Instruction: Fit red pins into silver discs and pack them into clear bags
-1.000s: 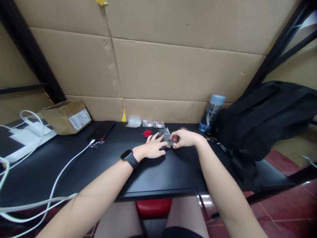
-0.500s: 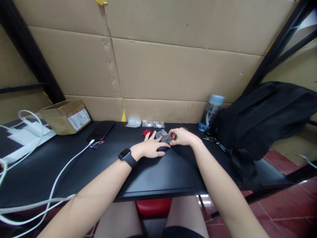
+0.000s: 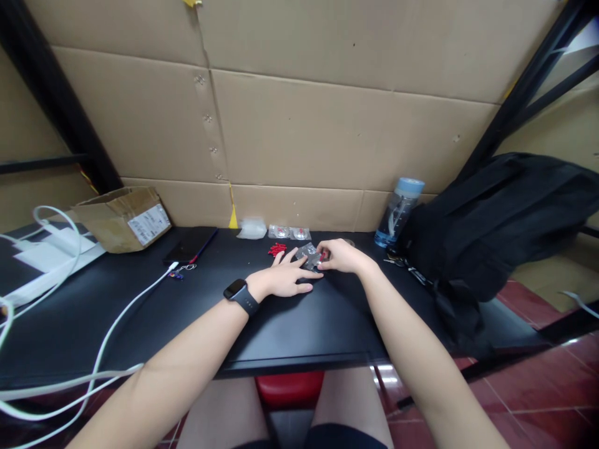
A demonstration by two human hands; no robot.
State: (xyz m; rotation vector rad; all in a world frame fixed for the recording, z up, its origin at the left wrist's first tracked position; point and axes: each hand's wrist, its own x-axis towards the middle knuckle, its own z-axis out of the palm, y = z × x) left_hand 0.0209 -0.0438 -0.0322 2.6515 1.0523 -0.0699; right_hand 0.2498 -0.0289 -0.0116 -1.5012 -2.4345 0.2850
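Note:
A small clear plastic bag [image 3: 307, 254] lies on the black table between my hands. My left hand [image 3: 284, 278], with a dark watch on its wrist, rests with fingers spread, its fingertips on the near left part of the bag. At the bag's right end my right hand [image 3: 340, 255] has its thumb and fingers curled round something small and red, mostly hidden by the fingers. Several small red pieces [image 3: 277, 249] lie in a pile just beyond my left fingertips. Behind them are two small clear packets [image 3: 299, 233] and a whitish translucent bag [image 3: 252, 229].
An open cardboard box [image 3: 119, 221], a dark phone [image 3: 187, 245] and white cables [image 3: 112, 327] are on the left. To the right stand a blue-lidded bottle [image 3: 397, 212] and a black backpack [image 3: 496, 218], with keys [image 3: 397, 262] near them. A cardboard wall [image 3: 299, 137] rises behind.
My right hand has shifted very slightly left at the bag's right end. My left hand stays on the bag with its fingers spread.

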